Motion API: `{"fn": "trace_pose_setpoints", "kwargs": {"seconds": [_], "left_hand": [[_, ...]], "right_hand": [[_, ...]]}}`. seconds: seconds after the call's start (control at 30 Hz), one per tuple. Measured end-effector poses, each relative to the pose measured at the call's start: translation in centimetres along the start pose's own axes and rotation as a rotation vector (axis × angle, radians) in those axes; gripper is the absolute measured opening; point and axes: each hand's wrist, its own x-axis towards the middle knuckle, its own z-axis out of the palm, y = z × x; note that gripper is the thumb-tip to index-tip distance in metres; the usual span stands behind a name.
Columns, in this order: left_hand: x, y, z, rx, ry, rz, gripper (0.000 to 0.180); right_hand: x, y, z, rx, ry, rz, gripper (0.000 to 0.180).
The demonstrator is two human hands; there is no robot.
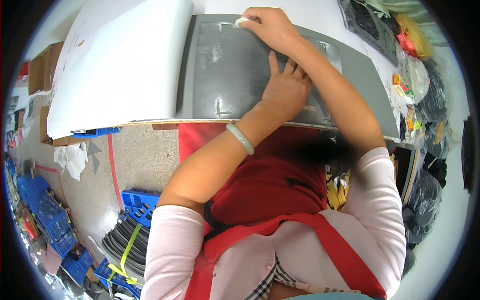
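A dark grey flat panel [227, 70] lies on the white table [310, 12]. My left hand [286, 87] rests flat on the panel's lower right part, fingers spread, with a pale green bangle [240, 138] on the wrist. My right hand [265, 26] reaches to the panel's far edge and pinches a small white piece [242, 21] against it. A large white sheet [120, 65] lies curled over the left side of the panel.
Bags of dark parts [367, 22] and small packets [402, 87] crowd the table's right side. Below the table's left are blue crates [140, 202], a strapped stack of grey sheets [122, 240], cardboard boxes [42, 67] and a red floor line [115, 172].
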Motion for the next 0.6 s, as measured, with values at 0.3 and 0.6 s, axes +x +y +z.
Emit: {"fn": "trace_pose_setpoints", "kwargs": {"seconds": [0.3, 0.6], "left_hand": [[-0.1, -0.1, 0.6, 0.096, 0.015, 0.021, 0.049], [0.2, 0.1, 0.2, 0.062, -0.042, 0.005, 0.047]], "right_hand": [[2.9, -1.5, 3.3, -0.261, 0.088, -0.352, 0.020], [3.5, -2.2, 1.4, 0.057, -0.133, 0.113, 0.017]]}}
